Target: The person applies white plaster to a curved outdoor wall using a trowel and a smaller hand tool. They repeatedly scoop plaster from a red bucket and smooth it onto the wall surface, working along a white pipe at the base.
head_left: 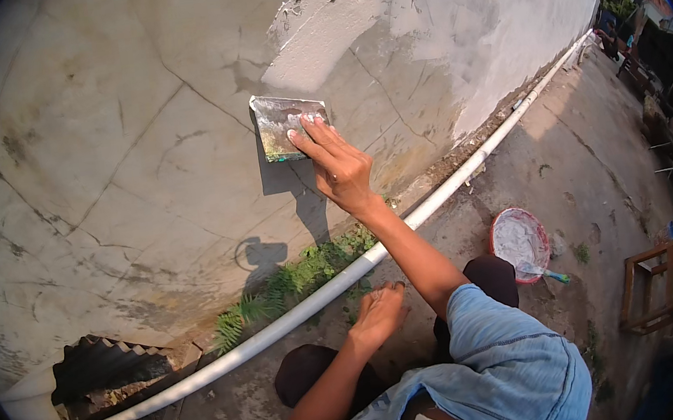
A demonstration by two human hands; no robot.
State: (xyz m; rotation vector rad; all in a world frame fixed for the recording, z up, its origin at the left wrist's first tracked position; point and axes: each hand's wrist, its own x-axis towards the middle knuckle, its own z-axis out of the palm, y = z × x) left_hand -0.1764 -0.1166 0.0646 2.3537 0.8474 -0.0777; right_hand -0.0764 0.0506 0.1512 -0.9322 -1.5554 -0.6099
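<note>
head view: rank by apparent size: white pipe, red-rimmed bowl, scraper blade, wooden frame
1. white pipe, longest by far
2. wooden frame
3. red-rimmed bowl and scraper blade look alike; the blade is nearer the camera, so unranked

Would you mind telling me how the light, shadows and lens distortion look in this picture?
Head view: hard sunlight; the right hand and its putty scraper cast sharp shadows down the cracked wall; the fisheye bends the white pipe; corners are black; nothing looks blurred.
</note>
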